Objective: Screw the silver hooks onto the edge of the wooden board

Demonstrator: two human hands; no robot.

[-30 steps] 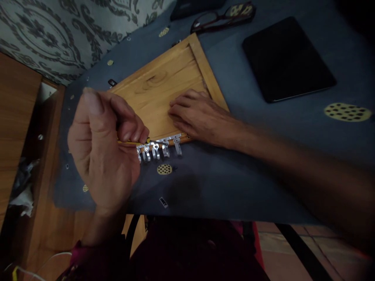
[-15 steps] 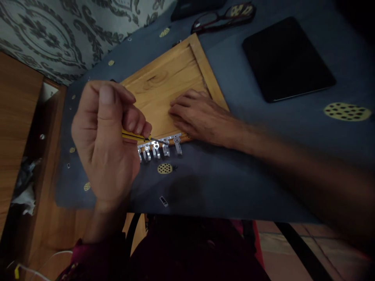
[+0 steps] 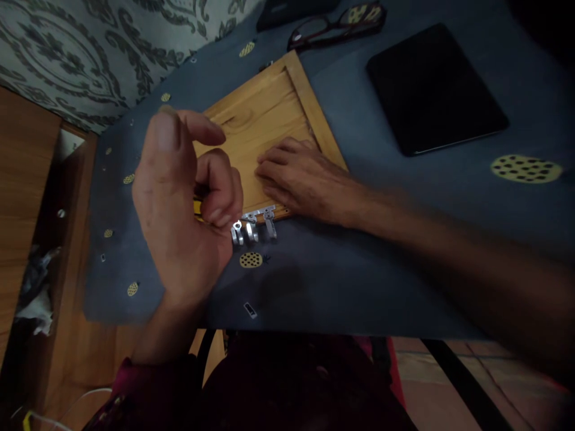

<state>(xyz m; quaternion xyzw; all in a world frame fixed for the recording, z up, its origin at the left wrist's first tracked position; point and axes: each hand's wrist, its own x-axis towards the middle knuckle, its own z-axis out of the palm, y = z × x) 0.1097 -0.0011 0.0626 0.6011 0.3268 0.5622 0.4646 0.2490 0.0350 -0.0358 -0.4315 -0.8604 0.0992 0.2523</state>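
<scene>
My left hand (image 3: pixel 179 203) is raised over the left part of the wooden board, closed around a screwdriver. Only a bit of the screwdriver's yellow handle (image 3: pixel 197 208) shows between the fingers; most of it is hidden. Just beyond those fingers, a silver metal hook rail (image 3: pixel 269 212) lies along the board's near edge, its hooks hanging over the side. My left hand covers the rail's left portion. My right hand (image 3: pixel 305 179) rests with fingers laid on the framed wooden board (image 3: pixel 321 126), close to the rail's right end.
A black tablet-like slab (image 3: pixel 435 90) lies to the right on the blue pineapple-print cloth (image 3: pixel 359 287). Eyeglasses (image 3: pixel 336 27) and a dark object (image 3: pixel 294 12) sit behind the board. A patterned curtain (image 3: pixel 67 60) and wooden furniture (image 3: pixel 27 179) border the left side.
My left hand has shifted right and turned, its index finger lifting away from the others. The screwdriver's shaft, plain before, is now mostly hidden. My right hand stays on the board.
</scene>
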